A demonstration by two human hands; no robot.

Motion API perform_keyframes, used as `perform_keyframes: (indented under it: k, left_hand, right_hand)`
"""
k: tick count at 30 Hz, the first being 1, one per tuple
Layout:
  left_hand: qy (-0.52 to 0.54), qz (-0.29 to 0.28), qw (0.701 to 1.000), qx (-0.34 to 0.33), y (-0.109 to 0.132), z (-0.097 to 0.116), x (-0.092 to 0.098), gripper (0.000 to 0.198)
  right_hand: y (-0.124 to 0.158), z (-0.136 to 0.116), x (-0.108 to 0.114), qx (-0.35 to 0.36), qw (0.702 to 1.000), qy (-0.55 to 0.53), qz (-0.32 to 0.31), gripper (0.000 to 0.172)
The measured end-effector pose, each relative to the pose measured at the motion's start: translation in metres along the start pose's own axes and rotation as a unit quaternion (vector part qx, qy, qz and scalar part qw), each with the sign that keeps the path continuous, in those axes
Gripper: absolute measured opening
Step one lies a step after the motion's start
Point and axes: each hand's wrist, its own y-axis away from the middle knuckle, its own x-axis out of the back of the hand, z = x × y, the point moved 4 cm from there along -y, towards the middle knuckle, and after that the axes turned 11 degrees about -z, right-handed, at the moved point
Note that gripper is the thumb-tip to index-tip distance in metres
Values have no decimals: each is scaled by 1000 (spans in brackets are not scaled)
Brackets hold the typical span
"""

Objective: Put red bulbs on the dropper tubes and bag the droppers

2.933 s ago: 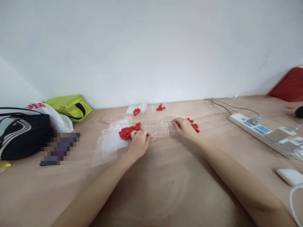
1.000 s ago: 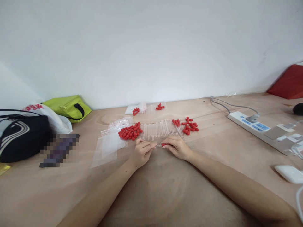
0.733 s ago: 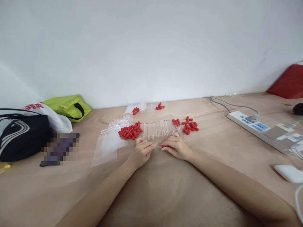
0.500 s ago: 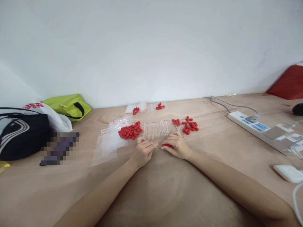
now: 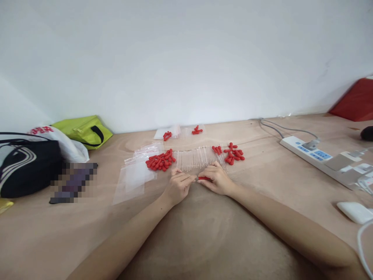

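Observation:
My right hand [image 5: 217, 179] is closed around a red rubber dropper bulb [image 5: 204, 178], with its open end toward the left. My left hand [image 5: 181, 185] pinches a thin clear tube, mostly hidden by the fingers, whose short visible end meets the bulb between my hands. Just beyond my hands lies a row of thin glass dropper tubes [image 5: 194, 157], side by side. Left of the row is a heap of red bulbs [image 5: 161, 160]. A looser group of red bulbs [image 5: 234, 153] lies to the right, and a few bulbs [image 5: 217, 150] rest on the row's right end.
Clear zip bags [image 5: 132, 177] overlap at the left. Small bags with red pieces [image 5: 167, 135] lie by the wall. A black bag [image 5: 30, 167], a lime-green bag [image 5: 83, 131] and a pixelated item [image 5: 74, 182] are farther left. A power strip [image 5: 311, 155] with plugs stands right.
My left hand has shifted slightly right, closer to my right hand. Less of the tube shows between the fingers and the bulb. The heaps and the row look the same.

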Motion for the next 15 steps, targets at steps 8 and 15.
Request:
perform_keyframes:
  k: [8,15]
  left_hand:
    - [13,60,998,24,2,-4,0,21]
    - [39,67,985,157,5,-20,10,31]
  right_hand:
    - [-7,6,3,-36,981,-183,53,17]
    - [-9,54,36,-181,898,-367,163,31]
